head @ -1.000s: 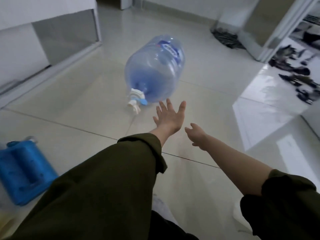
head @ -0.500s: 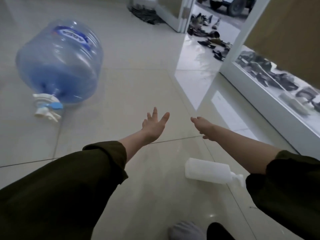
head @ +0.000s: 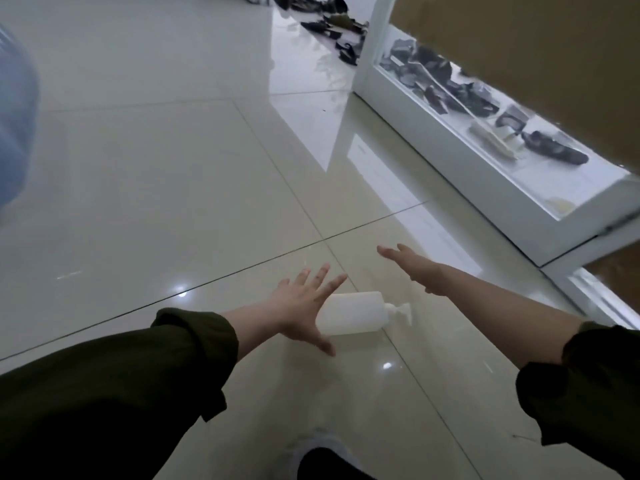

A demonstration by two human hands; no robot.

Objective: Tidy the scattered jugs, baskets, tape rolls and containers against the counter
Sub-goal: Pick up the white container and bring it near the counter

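A white plastic pump bottle [head: 356, 313] lies on its side on the tiled floor, nozzle pointing right. My left hand [head: 304, 308] hovers over the bottle's base end, fingers spread, holding nothing; whether it touches the bottle is unclear. My right hand [head: 412, 268] reaches forward just right of and above the nozzle, flat and empty. The big blue water jug [head: 15, 126] shows only as a blurred edge at the far left.
A white glass-fronted display case [head: 485, 157] with dark items runs along the right. Shoes [head: 332, 29] lie scattered past the doorway at the top. A dark foot [head: 325, 462] shows at the bottom edge.
The view has swung right, away from the water jug, which slid to the left edge. Both hands dropped toward the pump bottle, the left one now over its base.
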